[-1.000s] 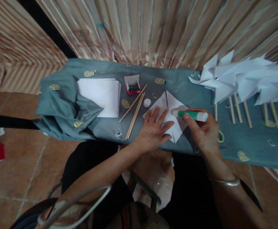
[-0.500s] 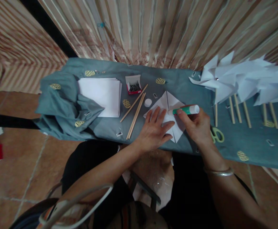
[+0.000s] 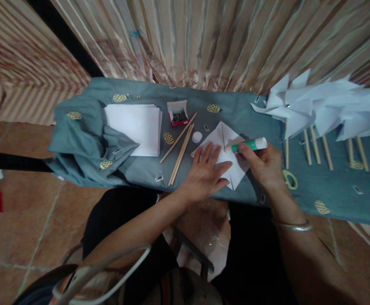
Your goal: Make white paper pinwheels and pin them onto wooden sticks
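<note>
A white paper square (image 3: 234, 171), cut from its corners towards the middle, lies on the cloth-covered table. My left hand (image 3: 204, 171) rests flat on its left part, fingers spread. In my right hand (image 3: 263, 163) is a green and white glue stick (image 3: 250, 145), tilted, its tip at the middle of the paper. A round white cap (image 3: 197, 137) sits just left of the paper. Green-handled scissors (image 3: 289, 180) lie beside my right wrist, partly hidden.
Several wooden sticks (image 3: 181, 154) lie left of the paper. Behind them stands an open small box (image 3: 178, 114) of dark metal bits. A stack of white paper (image 3: 134, 129) is further left. Several paper pinwheels (image 3: 324, 106) on sticks lie at the right. A striped curtain (image 3: 204, 42) hangs behind.
My right hand and the glue stick have shifted slightly to the right. The left hand stays in place on the paper.
</note>
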`<state>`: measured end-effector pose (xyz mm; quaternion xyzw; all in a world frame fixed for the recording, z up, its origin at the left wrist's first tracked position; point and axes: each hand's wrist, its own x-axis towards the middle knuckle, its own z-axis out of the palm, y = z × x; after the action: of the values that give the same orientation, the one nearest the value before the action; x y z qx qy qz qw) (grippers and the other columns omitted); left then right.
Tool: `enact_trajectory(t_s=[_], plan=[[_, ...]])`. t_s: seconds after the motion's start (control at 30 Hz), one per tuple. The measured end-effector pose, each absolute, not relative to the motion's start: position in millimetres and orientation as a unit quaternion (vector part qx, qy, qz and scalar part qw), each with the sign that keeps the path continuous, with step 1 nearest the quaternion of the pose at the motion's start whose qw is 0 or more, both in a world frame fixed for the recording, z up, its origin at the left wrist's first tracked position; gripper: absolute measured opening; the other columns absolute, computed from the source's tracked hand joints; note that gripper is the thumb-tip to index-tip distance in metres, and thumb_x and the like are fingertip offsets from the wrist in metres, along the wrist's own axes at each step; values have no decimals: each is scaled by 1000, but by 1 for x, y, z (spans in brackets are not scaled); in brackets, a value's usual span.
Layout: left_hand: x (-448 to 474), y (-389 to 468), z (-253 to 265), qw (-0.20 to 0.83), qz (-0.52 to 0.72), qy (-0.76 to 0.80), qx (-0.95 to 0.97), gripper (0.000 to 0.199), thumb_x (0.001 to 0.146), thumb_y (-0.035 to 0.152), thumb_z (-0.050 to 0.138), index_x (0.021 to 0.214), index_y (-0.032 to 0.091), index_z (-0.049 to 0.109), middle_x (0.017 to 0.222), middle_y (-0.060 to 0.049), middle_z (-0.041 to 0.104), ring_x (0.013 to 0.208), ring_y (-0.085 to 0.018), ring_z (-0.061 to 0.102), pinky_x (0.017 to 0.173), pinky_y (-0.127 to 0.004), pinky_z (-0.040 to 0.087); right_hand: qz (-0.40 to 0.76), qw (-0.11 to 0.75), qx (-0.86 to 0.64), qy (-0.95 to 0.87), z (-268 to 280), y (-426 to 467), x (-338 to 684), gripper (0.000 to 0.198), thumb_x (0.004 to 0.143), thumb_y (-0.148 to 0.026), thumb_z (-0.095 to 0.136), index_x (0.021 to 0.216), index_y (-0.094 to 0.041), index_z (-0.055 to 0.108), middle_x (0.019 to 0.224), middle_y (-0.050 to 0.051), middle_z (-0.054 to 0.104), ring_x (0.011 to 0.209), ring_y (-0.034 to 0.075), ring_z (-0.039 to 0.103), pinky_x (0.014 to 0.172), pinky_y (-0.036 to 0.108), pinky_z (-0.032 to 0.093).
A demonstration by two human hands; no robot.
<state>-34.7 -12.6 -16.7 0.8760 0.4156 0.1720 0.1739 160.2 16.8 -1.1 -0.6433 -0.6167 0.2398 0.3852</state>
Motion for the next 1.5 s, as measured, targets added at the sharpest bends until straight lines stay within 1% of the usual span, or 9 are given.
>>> enact_trajectory(t_s=[0.27,0.4,0.53,0.77,1.13,1.33,1.5], plan=[[-35,-12,-19,173,169,416,877,53,90,50,63,138,28,56,162,-14,32,153,-40,18,118,-67,18,141,342,-684,-629,11,14,151,46,81,-66,60,76,-21,66,63,3,66,59,22,62,58,36,48],[-34,-12,-20,172,168,418,876,53,89,50,64,137,27,58,161,-15,33,152,-41,19,119,-66,18,124,324,-698,-626,12,15,151,45,81,-65,60,72,-21,64,63,5,66,59,24,63,57,36,45],[-35,-12,-21,174,172,415,876,55,89,51,63,138,28,57,162,-14,32,153,-40,18,119,-66,18,111,314,-708,-623,15,15,151,41,80,-62,63,67,-22,63,60,5,65,58,25,62,56,37,44],[-35,-12,-20,169,173,414,878,54,90,52,62,138,29,56,161,-13,34,153,-40,18,118,-67,19,125,312,-693,-638,17,12,153,37,80,-57,65,66,-22,62,58,4,65,54,23,61,54,35,41],[-34,-12,-22,164,171,412,880,56,89,51,64,139,28,56,161,-15,33,152,-42,18,118,-67,18,153,305,-692,-636,20,8,151,34,76,-53,65,65,-22,59,59,4,65,54,20,60,54,32,40],[-34,-12,-22,160,172,413,880,54,90,50,63,139,29,56,160,-15,34,152,-41,18,118,-67,19,185,311,-689,-628,22,6,148,33,77,-53,65,67,-22,59,60,3,66,54,20,61,54,31,40],[-34,-12,-22,159,172,416,879,55,90,49,62,141,29,54,161,-14,34,152,-41,19,118,-67,19,173,308,-692,-630,19,6,147,34,76,-55,65,69,-22,61,60,3,66,55,21,62,53,31,41]])
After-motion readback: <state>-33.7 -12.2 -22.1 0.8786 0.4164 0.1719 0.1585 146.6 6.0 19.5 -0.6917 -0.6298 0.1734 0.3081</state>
